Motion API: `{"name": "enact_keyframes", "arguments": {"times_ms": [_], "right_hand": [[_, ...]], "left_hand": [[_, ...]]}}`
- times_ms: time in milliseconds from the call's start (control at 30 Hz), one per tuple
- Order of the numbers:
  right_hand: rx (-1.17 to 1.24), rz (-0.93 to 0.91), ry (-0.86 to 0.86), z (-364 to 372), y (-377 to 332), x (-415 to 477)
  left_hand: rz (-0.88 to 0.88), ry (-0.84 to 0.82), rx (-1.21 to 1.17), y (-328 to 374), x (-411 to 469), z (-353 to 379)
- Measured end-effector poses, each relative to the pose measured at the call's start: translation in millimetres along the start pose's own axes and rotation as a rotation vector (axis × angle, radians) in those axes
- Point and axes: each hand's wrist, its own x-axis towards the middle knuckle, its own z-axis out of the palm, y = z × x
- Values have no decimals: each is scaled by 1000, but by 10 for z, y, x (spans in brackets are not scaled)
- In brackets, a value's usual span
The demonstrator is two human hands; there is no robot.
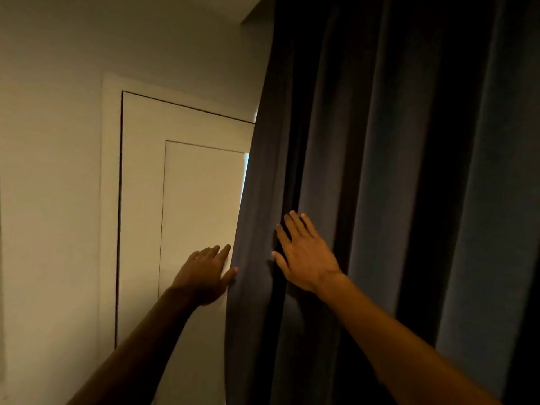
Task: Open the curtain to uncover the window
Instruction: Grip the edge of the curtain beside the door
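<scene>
A dark grey curtain (394,171) hangs in heavy folds over the right half of the view and hides the window. A thin bright sliver of light (246,173) shows along its left edge. My left hand (204,273) is at that left edge, fingers spread, with the thumb touching the fabric. My right hand (304,252) lies flat and open on the front of the curtain, fingertips reaching into a deep fold. Neither hand has fabric closed in its fingers.
A white panelled frame (140,200) stands to the left of the curtain, set in a pale wall (49,171). A ceiling recess (254,16) sits above the curtain's top left.
</scene>
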Motion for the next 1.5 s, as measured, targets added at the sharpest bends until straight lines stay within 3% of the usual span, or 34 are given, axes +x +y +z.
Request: {"name": "enact_keyframes", "arguments": {"times_ms": [200,300,567,733,967,1267,1500], "right_hand": [[-76,-71,68,71,-33,369],[-116,-61,103,109,-2,562],[-149,-54,-6,289,-4,815],[-207,-31,4,363,-3,1008],[-332,-95,30,497,39,1263],[-429,-166,-181,641,32,1283],[-466,-167,-475,597,229,1389]], "left_hand": [[83,147,-136,-60,173,223],[39,200,-217,-16,223,418],[17,207,-501,12,358,995],[-43,383,-669,24,649,1316],[-211,462,-1051,230,726,1553],[-273,193,-1297,681,739,1936],[-284,82,-1311,875,907,2218]]}}
